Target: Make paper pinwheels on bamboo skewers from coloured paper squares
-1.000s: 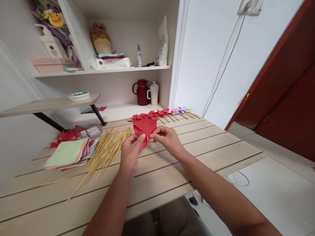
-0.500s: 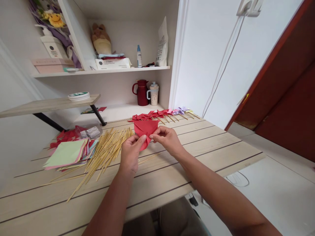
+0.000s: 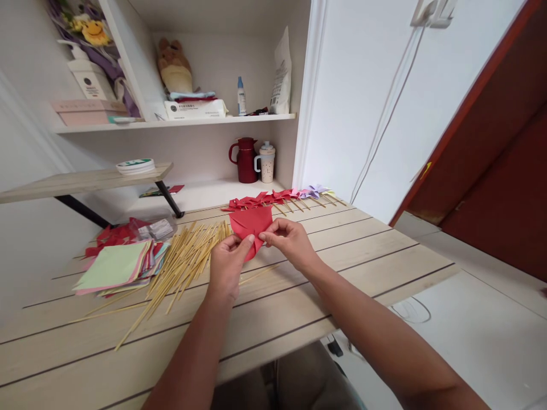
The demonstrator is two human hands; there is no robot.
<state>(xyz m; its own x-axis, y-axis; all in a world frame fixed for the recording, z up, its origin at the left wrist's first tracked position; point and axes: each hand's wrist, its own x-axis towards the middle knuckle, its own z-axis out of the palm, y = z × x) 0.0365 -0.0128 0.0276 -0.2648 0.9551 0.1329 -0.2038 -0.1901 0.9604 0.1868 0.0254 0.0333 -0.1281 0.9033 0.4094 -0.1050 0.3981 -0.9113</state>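
Both hands pinch a folded red paper (image 3: 250, 223) just above the wooden table (image 3: 299, 307). My left hand (image 3: 226, 265) grips its lower left part with thumb and forefinger. My right hand (image 3: 289, 242) pinches a fold at its middle right. A heap of thin bamboo sticks (image 3: 183, 262) lies left of my left hand. A stack of coloured paper squares (image 3: 115, 266) sits further left. A row of finished red and purple pinwheels on sticks (image 3: 277, 198) lies behind the paper.
Red paper scraps and a clear plastic bag (image 3: 156, 229) lie behind the stack. A red jug (image 3: 247, 160) and a white cup (image 3: 267, 162) stand in the alcove. A side shelf (image 3: 85, 181) holds a tape roll. The table's edge drops to the floor on the right.
The hands barely moved; the fingers shifted slightly on the red paper's fold and the view nudged a little.
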